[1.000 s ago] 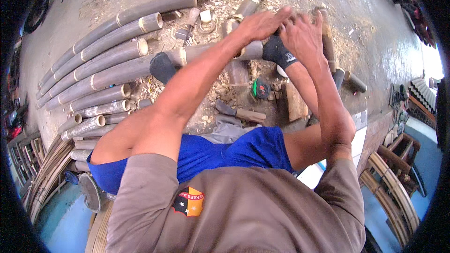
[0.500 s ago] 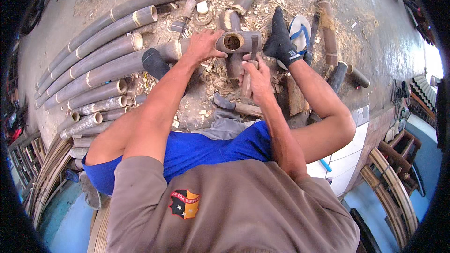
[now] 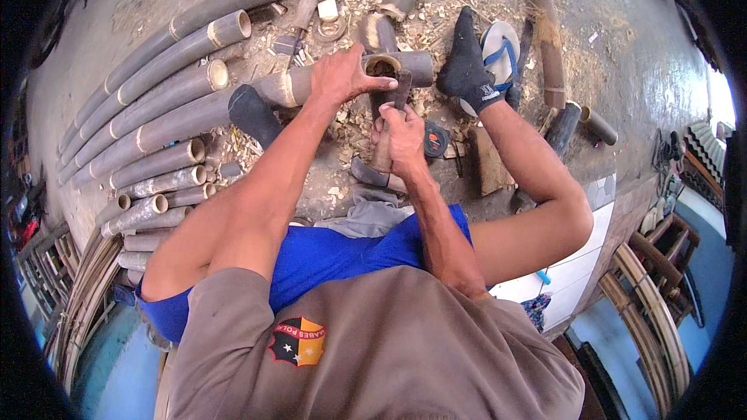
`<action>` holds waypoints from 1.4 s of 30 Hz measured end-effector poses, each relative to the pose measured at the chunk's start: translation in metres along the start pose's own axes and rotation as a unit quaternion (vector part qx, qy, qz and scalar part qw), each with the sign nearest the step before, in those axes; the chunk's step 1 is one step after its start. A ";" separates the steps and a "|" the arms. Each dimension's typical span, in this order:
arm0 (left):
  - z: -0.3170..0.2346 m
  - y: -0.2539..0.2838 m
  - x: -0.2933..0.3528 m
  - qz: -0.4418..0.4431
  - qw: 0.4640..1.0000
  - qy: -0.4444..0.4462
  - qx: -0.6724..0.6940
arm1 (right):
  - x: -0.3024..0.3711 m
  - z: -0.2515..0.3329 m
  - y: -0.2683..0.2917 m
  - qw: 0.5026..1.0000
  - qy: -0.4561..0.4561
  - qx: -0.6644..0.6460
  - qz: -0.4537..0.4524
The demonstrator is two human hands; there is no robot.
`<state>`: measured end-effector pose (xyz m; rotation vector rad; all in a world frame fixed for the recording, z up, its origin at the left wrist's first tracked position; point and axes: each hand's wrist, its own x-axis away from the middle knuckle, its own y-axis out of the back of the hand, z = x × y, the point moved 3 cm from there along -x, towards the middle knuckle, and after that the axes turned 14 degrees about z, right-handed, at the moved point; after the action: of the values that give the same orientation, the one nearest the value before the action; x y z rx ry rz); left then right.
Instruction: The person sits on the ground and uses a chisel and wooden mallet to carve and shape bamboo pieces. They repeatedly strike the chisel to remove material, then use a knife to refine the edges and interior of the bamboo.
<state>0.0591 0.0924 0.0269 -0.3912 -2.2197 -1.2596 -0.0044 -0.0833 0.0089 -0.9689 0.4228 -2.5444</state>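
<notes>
A long grey-brown bamboo pole (image 3: pixel 268 87) lies crosswise in front of me, with a round hole (image 3: pixel 381 68) cut in its side near the right end. My left hand (image 3: pixel 336 82) grips this pole just left of the hole, its thumb stretched across the hole's near edge. Held in my right hand (image 3: pixel 402 138) is a knife with a wooden handle (image 3: pixel 381 154), its dark blade (image 3: pixel 403 91) pointing up at the hole's right edge. The fingertips behind the handle are partly hidden. A shorter bamboo piece (image 3: pixel 379 33) lies crosswise under the pole.
My dark-socked feet (image 3: pixel 465 62) flank the work, the right beside a blue-strapped sandal (image 3: pixel 500 53). Nearby lie a tape measure (image 3: pixel 436 140), a curved blade (image 3: pixel 368 173), a wooden block (image 3: pixel 489 162) and a wood-handled tool (image 3: pixel 302 15). Several bamboo poles (image 3: pixel 167 87) spread left; chips litter the floor.
My right hand has drawn the knife left, from right of the hole to its edge. My left thumb has moved over the hole's edge. The tape measure has come into sight.
</notes>
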 end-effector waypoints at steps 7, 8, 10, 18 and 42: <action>-0.002 -0.010 -0.007 -0.083 0.996 0.033 0.000 | -0.004 0.051 0.031 0.982 -0.106 0.132 0.087; -0.003 -0.010 -0.006 -0.088 0.995 0.034 0.003 | -0.006 0.057 0.034 0.977 -0.114 0.151 0.098; -0.003 -0.011 -0.007 -0.105 0.993 0.050 0.006 | -0.015 0.072 0.040 0.966 -0.127 0.188 0.123; -0.006 -0.010 -0.008 -0.161 0.985 0.053 0.023 | -0.039 0.112 0.051 0.906 -0.180 0.324 0.206; 0.019 -0.017 -0.008 -0.049 0.988 -0.134 -0.052 | 0.019 0.072 0.005 0.969 -0.062 0.234 0.057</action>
<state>0.0514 0.0999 0.0028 -0.5256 -2.4270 -1.4532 0.0330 -0.1058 0.0690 -0.8840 -0.1525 -2.3067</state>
